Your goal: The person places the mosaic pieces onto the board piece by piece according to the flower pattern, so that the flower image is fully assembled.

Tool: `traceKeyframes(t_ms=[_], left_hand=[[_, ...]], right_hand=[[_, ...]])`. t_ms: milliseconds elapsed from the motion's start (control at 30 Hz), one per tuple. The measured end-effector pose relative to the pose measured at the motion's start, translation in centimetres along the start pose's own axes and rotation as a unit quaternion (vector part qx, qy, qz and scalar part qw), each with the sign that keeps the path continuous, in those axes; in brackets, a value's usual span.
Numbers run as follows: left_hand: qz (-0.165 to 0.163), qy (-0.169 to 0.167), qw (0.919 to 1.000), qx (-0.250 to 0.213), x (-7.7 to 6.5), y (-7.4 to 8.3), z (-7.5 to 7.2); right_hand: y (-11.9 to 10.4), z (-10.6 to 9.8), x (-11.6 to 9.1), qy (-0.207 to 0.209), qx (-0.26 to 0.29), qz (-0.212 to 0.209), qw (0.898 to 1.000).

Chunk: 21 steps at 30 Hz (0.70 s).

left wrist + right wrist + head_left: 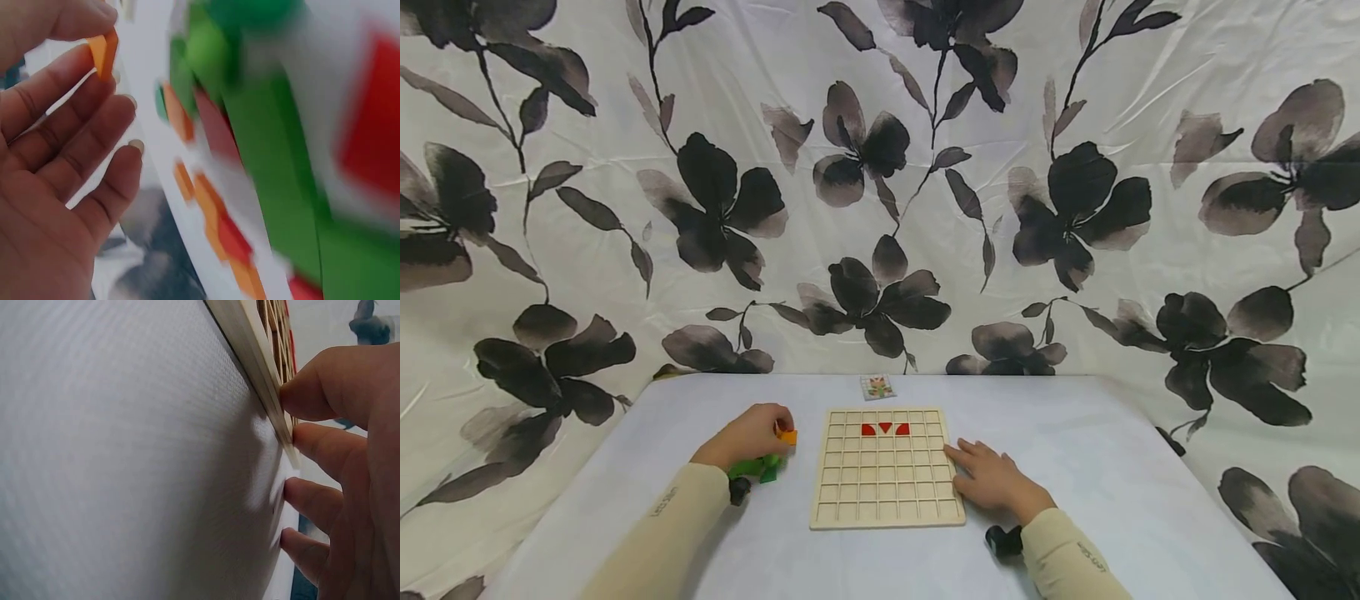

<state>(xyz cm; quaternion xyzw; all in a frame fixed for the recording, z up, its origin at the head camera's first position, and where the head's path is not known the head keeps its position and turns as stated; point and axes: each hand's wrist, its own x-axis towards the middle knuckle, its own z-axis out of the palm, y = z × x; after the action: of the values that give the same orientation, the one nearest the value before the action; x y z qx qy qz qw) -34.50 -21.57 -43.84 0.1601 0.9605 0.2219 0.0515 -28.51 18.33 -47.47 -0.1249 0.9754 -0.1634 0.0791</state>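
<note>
My left hand pinches a small orange block between thumb and fingers, above a group of loose green pieces left of the board. In the left wrist view, red pieces and more orange pieces lie among the green ones, some blurred. A square wooden grid board lies flat on the table, with three red pieces in a row near its far side. Against the board's right edge rest the fingertips of my right hand, its fingers mostly straight and holding nothing.
A small card with a coloured picture lies beyond the board near the table's back edge. The white table ends at a hanging cloth printed with dark flowers.
</note>
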Motion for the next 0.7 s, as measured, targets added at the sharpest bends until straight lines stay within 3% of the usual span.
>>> traceKeyframes(t_ms=[400, 700], left_hand=[[0.01, -0.007, 0.9999, -0.01, 2.3, 4.8, 2.5], [0.03, -0.023, 0.9989, -0.029, 3.2, 7.2, 4.0]], right_hand=[[0.1, 0.1, 0.3, -0.002, -0.003, 0.004, 1.0], [0.1, 0.2, 0.4, 0.001, -0.005, 0.01, 1.0]])
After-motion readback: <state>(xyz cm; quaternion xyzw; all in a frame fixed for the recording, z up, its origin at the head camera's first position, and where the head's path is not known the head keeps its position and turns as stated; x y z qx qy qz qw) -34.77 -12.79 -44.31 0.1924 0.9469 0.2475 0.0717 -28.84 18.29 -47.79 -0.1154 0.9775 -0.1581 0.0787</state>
